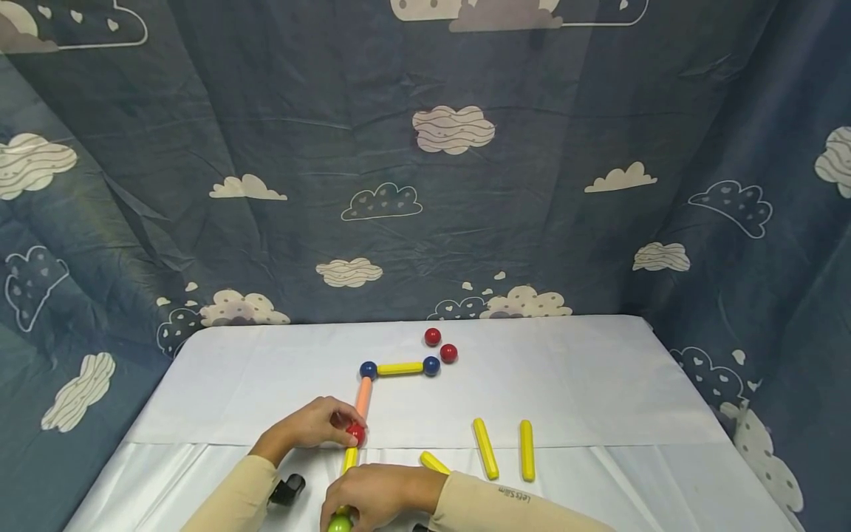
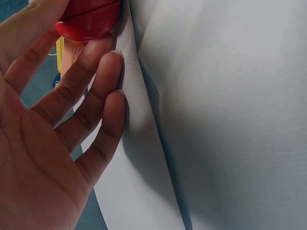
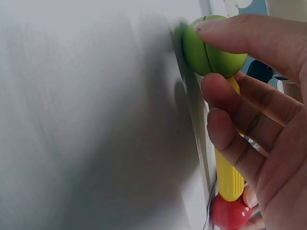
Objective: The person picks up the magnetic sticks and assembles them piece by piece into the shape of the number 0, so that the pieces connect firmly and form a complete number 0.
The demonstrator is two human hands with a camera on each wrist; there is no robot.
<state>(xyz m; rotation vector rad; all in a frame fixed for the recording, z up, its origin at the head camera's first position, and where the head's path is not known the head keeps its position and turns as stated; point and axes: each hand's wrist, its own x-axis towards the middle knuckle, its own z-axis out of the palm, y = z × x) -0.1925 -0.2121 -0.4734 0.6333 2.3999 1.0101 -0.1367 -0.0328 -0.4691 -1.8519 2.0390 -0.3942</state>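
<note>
Between the thumb and fingers of my left hand is a red ball, seen close up at the top of the left wrist view. My right hand holds a green ball with thumb and fingers at the near end of a yellow stick. That stick runs from the green ball to the red one. Beyond the red ball, a peach stick leads to a blue ball. From there another yellow stick extends right to a second blue ball.
Two loose red balls lie at the back by the second blue ball. Right of my hands are yellow sticks, one partly hidden by my right arm. A patterned curtain hangs behind the white-covered table.
</note>
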